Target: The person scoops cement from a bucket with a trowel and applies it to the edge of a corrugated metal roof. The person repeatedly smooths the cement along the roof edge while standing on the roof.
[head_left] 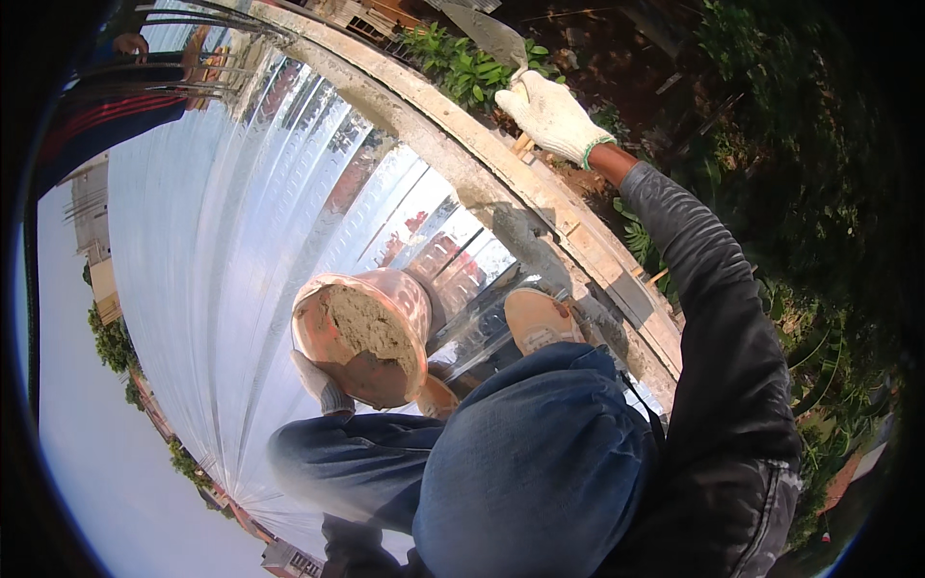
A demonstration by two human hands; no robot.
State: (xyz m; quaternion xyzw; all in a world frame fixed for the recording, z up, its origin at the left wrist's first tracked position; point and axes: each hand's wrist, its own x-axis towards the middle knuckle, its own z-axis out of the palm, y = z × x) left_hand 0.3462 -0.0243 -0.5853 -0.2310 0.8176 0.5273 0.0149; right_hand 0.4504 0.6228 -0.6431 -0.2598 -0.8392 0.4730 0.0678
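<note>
My right hand, in a white knit glove, is closed round the handle of a trowel. It reaches out past the concrete edge, and the grey blade points up and left over green leaves. Close to my knees, a pinkish-orange bucket stands tilted with its mouth toward me. Grey-brown wet mortar clings inside it. My gloved left hand grips the bucket's lower left side, its fingers partly hidden by the bucket.
Shiny corrugated metal sheets spread out under and left of me. A concrete ledge with wooden boards curves along the right, with plants below. My shoe rests near the ledge. Another person is at upper left beside steel bars.
</note>
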